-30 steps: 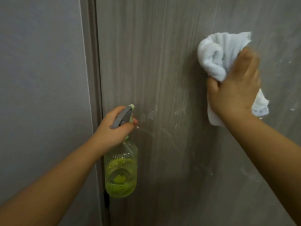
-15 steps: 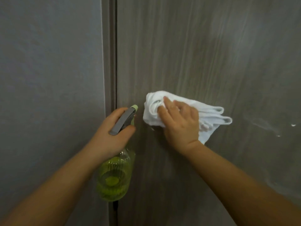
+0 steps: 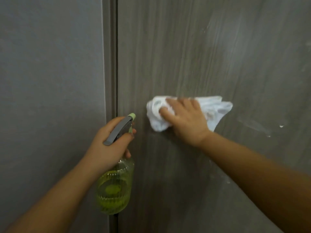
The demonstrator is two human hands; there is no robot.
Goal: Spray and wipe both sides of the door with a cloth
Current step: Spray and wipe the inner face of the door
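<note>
A grey-brown wood-grain door (image 3: pixel 193 47) fills the middle and right of the head view. My right hand (image 3: pixel 185 121) presses a crumpled white cloth (image 3: pixel 217 108) flat against the door at mid height. My left hand (image 3: pixel 109 145) grips a clear spray bottle (image 3: pixel 114 190) with yellow-green liquid and a grey trigger, held near the door's left edge, nozzle pointing at the door. White streaks and droplets of spray (image 3: pixel 255 126) show on the door to the right of the cloth.
The door frame (image 3: pixel 110 64) runs vertically just left of the door. A plain grey wall (image 3: pixel 50 81) covers the left side of the view.
My right hand swept the cloth from the upper right of the door down and left to beside the bottle, then slightly right. My left hand kept the bottle in about the same place.
</note>
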